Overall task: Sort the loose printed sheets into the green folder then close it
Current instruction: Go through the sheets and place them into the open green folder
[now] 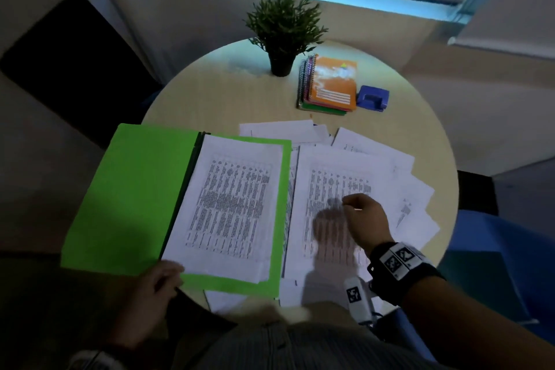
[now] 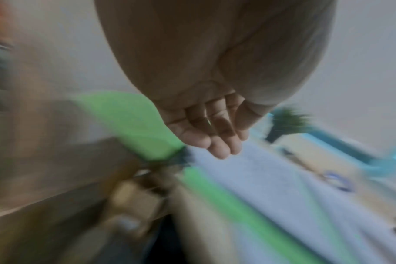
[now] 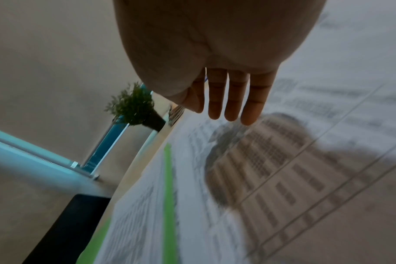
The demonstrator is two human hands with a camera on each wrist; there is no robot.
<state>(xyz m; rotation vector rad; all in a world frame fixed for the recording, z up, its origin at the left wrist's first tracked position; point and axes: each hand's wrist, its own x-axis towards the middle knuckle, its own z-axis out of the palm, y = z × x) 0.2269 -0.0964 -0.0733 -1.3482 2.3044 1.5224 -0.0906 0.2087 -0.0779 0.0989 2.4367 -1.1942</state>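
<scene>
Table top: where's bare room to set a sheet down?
Bare table lies left of the potted plant, beyond the green folder, and between the notebooks and the loose sheets. The near half is crowded with folder and paper.

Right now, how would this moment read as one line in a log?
step: sorting sheets | green folder: open, sheets inside | left hand: at folder's near edge | right hand: open above loose sheets | folder not closed
</scene>
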